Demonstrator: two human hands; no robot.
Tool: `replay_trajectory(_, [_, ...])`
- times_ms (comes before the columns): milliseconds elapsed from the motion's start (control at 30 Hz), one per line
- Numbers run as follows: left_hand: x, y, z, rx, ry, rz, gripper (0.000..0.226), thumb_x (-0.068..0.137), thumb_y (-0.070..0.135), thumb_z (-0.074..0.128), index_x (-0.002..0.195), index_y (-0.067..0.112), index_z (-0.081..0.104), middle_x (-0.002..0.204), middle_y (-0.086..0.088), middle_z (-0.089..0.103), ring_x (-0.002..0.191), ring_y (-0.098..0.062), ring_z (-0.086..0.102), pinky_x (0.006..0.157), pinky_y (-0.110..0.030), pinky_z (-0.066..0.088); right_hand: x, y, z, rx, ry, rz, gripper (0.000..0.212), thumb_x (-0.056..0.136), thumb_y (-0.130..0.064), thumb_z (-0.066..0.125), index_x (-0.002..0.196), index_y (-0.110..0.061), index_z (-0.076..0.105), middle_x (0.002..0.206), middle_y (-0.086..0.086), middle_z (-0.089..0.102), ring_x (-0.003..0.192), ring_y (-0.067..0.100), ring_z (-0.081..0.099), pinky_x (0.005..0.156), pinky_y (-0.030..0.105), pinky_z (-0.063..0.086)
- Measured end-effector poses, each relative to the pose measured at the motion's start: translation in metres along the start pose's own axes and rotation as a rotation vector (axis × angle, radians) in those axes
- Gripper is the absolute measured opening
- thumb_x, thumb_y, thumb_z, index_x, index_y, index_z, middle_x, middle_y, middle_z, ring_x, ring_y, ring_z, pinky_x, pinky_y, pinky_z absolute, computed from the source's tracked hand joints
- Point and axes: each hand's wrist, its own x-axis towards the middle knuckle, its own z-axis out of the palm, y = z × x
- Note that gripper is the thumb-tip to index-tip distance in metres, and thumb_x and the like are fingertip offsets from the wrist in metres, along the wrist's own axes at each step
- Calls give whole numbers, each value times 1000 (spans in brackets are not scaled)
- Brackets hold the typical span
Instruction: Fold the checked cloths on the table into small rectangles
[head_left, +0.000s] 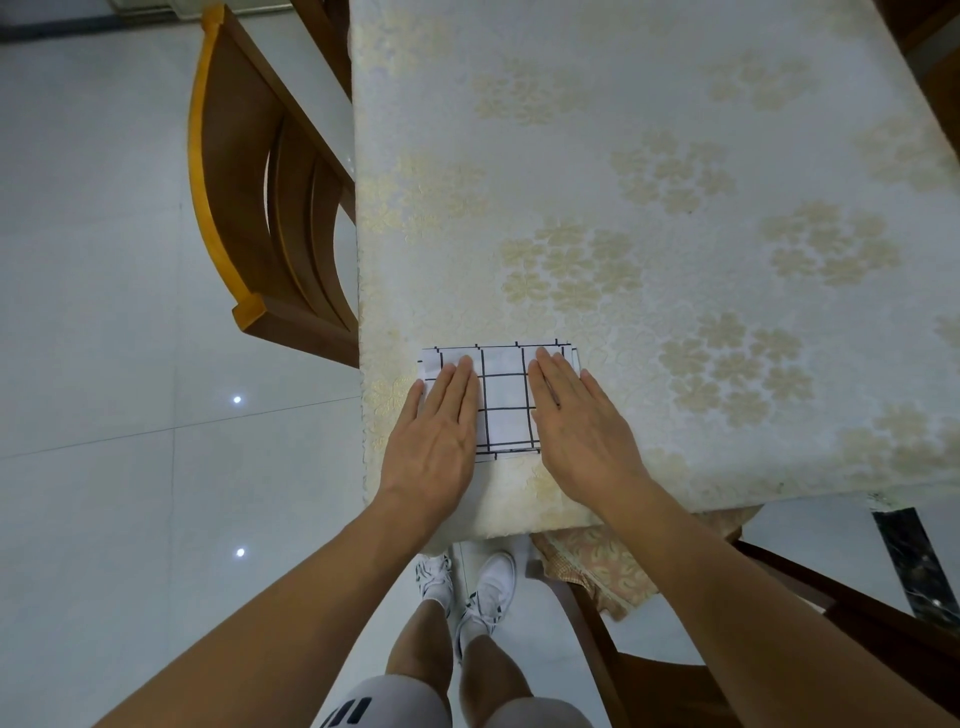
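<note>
A white cloth with black check lines (503, 395) lies folded into a small rectangle near the table's front left corner. My left hand (441, 421) rests flat on its left part, fingers straight and together. My right hand (576, 410) lies flat on its right part, palm down. Both hands press on the cloth and neither grips it. The cloth's layered edges show at its far right corner. Only this one checked cloth is in view.
The table (675, 182) wears a cream tablecloth with gold flowers. A wooden chair (260, 208) stands at its left side. Another chair with a patterned cushion (613, 571) sits under the front edge, right of my legs. Pale floor tiles lie all around.
</note>
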Motion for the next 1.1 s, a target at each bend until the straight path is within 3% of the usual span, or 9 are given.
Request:
replay_trajectory(567, [9,-4,-2,-16,13,1,69,105,22,27,154,7,-18,163,-12,-22,152,-25,-16,124,-43,-4,7,3,-3,-34,-15,-16,72,93,-7,52,156,0,18,165,17,14,153,30,15,124,44,14])
replay_trajectory(733, [-7,-6,-8,-18,90,45,64,98,14,16,155,6,-12,163,-12,-18,153,-25,-10,125,-44,-2,-5,-2,-7,-51,22,-12,67,91,-6,34,156,0,16,165,16,12,153,29,14,123,41,8])
replay_trajectory(900, [-17,-2,0,0,41,52,65,104,17,26,156,6,-11,163,-12,-18,153,-25,-10,121,-41,-7,-20,-7,4,-15,36,3,67,88,-8,17,154,1,25,162,17,21,151,30,23,122,44,16])
replay_trajectory(1033, [-16,-4,1,33,9,67,64,105,19,26,157,8,-10,165,-12,-16,153,-25,-11,122,-43,-6,-23,-8,5,11,-7,11,66,90,-10,12,154,0,24,163,17,19,152,30,20,122,43,15])
replay_trajectory(1100, [-16,-7,0,-13,50,76,62,105,19,25,158,8,-6,166,-11,-10,154,-24,-7,123,-42,-2,-23,-7,5,18,-35,50,56,100,-11,23,155,-2,22,164,14,17,153,27,16,123,40,11])
